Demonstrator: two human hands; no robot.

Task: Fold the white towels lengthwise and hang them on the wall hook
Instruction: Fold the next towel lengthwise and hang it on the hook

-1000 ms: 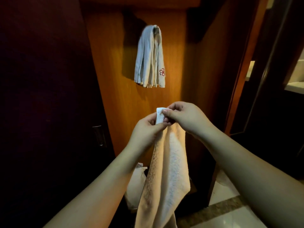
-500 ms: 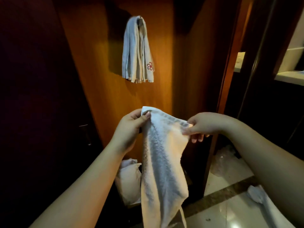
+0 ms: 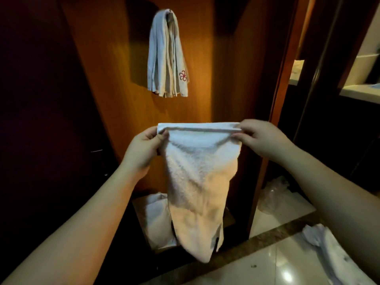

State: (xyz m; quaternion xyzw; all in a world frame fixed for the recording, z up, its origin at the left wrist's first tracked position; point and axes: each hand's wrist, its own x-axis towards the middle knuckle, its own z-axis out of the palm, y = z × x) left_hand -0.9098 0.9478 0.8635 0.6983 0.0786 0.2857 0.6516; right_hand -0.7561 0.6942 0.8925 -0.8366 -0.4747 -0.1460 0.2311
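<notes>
A white towel (image 3: 197, 182) hangs in front of me with its top hem stretched flat. My left hand (image 3: 144, 149) pinches the hem's left corner and my right hand (image 3: 261, 138) pinches the right corner. The towel narrows toward its lower end near the floor. On the wooden wall above, several folded white towels (image 3: 166, 58), one with a red flower mark, hang from a metal hook (image 3: 170, 14).
A dark door with a handle (image 3: 96, 151) stands at the left. A white bag (image 3: 156, 219) sits on the floor behind the held towel. More white cloth (image 3: 329, 249) lies on the glossy tile floor at the right. A doorway frame (image 3: 283, 83) rises to the right.
My hands were together at the towel's top a second ago. They have moved apart, spreading the top hem wide and taut between them.
</notes>
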